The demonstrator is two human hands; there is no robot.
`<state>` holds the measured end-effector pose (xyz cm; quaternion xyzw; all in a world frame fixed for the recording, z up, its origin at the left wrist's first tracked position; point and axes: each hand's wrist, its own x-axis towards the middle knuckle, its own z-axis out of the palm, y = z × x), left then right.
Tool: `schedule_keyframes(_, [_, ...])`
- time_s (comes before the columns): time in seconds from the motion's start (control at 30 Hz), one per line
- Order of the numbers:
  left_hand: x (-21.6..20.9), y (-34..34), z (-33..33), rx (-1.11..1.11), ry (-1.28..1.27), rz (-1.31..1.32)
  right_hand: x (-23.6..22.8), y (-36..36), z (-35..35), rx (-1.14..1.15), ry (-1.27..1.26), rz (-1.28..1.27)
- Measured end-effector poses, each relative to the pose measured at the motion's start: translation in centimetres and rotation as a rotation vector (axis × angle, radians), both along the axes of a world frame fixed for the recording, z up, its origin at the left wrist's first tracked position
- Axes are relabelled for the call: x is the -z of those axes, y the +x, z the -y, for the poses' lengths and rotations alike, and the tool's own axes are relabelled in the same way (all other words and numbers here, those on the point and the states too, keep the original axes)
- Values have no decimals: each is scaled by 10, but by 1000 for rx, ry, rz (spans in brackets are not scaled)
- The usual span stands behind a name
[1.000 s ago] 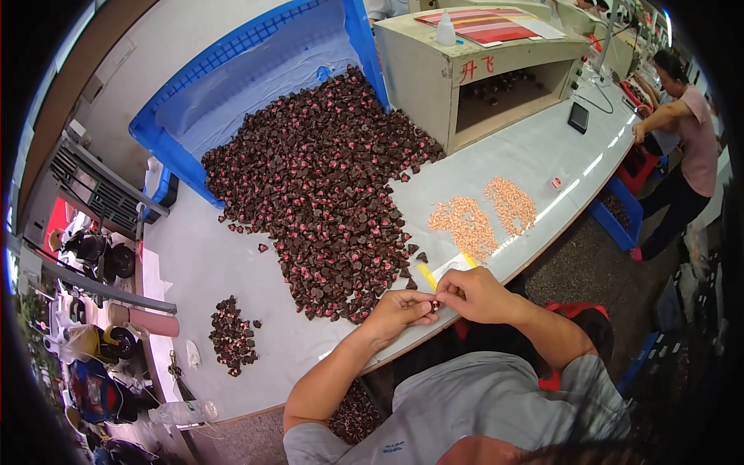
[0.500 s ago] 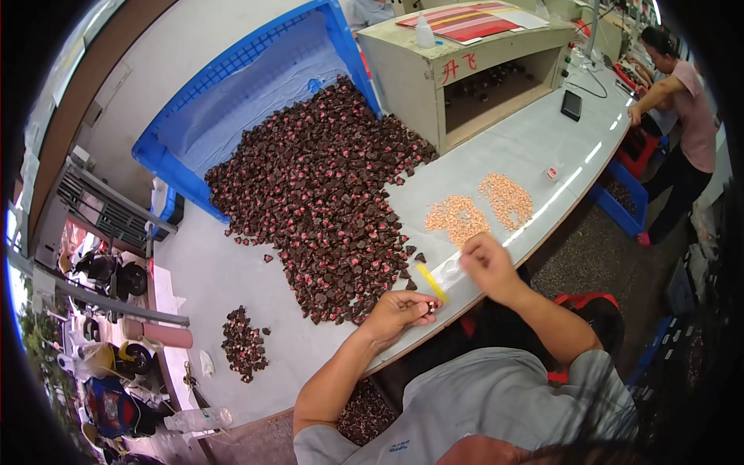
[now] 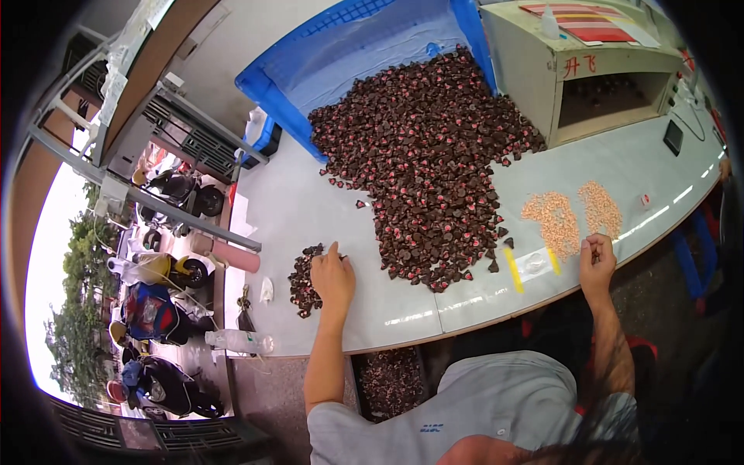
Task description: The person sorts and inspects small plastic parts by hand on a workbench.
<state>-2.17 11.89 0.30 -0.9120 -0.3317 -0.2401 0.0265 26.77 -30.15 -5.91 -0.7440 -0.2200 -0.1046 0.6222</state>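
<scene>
My left hand point(image 3: 333, 280) is over the right edge of a small pile of dark pieces with pale bits point(image 3: 303, 288), its index finger stretched out and nothing visible in it. My right hand point(image 3: 597, 267) has its fingertips pinched together beside small beige pieces point(image 3: 556, 221); what they hold, if anything, is too small to make out. A second patch of beige pieces point(image 3: 601, 208) lies just beyond it. Between my hands, a clear strip with yellow ends point(image 3: 535, 266) is on the table. A big heap of dark brown pieces with pink spots point(image 3: 434, 170) spreads farther back.
The heap spills from a tipped blue crate point(image 3: 271, 85) onto the grey table point(image 3: 403, 314). A beige metal box with an open front point(image 3: 535, 85) stands back right, a black phone point(image 3: 673, 138) near it. A plastic bottle point(image 3: 240, 341) lies at the left edge; parked scooters point(image 3: 163, 325) are beyond.
My left hand has moved left from the strip to the small dark pile, without the dark piece showing in it. My right hand has closed beside the beige pieces. The view has swung left.
</scene>
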Motion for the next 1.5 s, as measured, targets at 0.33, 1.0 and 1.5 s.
schedule_keyframes(0.33, [4, 7, 27, 229, -381, 82, 3, -1, -2, -11, -1, 34])
schedule_keyframes(1.0, [-12, 11, 39, 93, -674, 304, -39, -6, 13, -206, -477, 68])
schedule_keyframes(1.5, [3, 127, 174, 900, -1544, -172, -50, -18, 0, -126, -786, 49])
